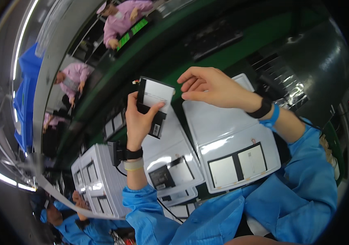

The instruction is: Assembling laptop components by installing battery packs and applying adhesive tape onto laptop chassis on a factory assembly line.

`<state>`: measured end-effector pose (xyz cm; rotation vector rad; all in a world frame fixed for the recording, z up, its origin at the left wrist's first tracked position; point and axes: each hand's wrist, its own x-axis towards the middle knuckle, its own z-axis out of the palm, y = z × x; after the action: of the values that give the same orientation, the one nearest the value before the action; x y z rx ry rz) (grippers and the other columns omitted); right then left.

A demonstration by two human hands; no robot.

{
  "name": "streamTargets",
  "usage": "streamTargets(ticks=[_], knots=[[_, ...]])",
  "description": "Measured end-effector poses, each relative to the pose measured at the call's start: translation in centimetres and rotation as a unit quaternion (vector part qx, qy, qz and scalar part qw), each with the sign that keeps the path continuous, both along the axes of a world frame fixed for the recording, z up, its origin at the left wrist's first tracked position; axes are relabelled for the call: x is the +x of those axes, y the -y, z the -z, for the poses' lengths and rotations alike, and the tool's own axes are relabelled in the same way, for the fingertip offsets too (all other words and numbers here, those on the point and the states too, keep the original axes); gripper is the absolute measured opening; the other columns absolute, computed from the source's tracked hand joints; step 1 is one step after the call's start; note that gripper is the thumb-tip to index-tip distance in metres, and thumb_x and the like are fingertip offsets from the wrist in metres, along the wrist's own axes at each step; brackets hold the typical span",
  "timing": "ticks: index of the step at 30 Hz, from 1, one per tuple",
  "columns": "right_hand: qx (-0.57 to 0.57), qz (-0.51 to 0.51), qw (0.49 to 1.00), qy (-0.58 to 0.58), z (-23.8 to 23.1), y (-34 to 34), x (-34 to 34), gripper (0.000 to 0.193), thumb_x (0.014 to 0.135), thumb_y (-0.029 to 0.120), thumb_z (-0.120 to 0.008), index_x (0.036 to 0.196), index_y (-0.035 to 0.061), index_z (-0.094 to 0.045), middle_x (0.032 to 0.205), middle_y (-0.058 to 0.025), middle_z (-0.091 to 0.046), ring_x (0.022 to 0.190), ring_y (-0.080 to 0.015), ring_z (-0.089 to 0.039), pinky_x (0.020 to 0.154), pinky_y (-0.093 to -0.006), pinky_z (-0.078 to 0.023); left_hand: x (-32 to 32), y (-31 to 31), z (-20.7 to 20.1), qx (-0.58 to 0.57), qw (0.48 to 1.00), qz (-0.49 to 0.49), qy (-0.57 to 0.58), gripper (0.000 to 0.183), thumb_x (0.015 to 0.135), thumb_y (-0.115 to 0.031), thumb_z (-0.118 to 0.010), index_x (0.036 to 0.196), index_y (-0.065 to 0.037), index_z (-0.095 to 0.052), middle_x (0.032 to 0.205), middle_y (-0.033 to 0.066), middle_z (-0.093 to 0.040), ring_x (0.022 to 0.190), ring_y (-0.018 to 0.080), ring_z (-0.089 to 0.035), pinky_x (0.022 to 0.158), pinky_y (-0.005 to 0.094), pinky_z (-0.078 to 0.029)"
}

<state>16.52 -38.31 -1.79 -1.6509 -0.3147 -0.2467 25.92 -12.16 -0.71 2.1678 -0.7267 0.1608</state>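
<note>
While the left hand (139,120) pinches a flat pack (155,97) above the far edge of the left white tray (173,136), thumb across its face, the right hand (205,85) hangs empty and half-curled just beside it, near the right white tray's (219,120) far-left corner. Tilted, the pack shows black, with a white panel (158,89), barcode label (156,130) and small connector (135,82).

Shiny blue sleeves (313,163), black wristbands (261,108), blue strap (273,117), pale band (133,165).
</note>
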Motion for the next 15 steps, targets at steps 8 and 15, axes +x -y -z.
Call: streamTargets(ticks=[8,15], knots=[[0.113,0.144,0.982,0.036,0.6,5.2,1.9,0.025,0.091,-0.001,-0.07,0.115,-0.0049,-0.066,0.098,-0.01,-0.072,0.089,-0.0131,-0.07,0.085,-0.025,-0.057,2.5,11.5,1.3,-0.141,0.975,0.121,-0.122,0.042,0.087,-0.012,-0.083,0.117,0.001,-0.056,0.104,0.0076,-0.069,0.095,0.0128,-0.064,0.084,0.027,-0.052],[0.061,0.277,0.959,-0.01,4.1,8.9,5.3,0.01,0.087,0.006,-0.073,0.091,-0.0022,-0.073,0.08,-0.0052,-0.073,0.077,-0.0108,-0.07,0.074,-0.0241,-0.056,3.7,13.8,5.6,-0.383,0.847,0.152,-0.336,0.03,0.097,-0.011,-0.073,0.119,-0.001,-0.055,0.111,0.0054,-0.069,0.094,0.01,-0.064,0.082,0.025,-0.053]])
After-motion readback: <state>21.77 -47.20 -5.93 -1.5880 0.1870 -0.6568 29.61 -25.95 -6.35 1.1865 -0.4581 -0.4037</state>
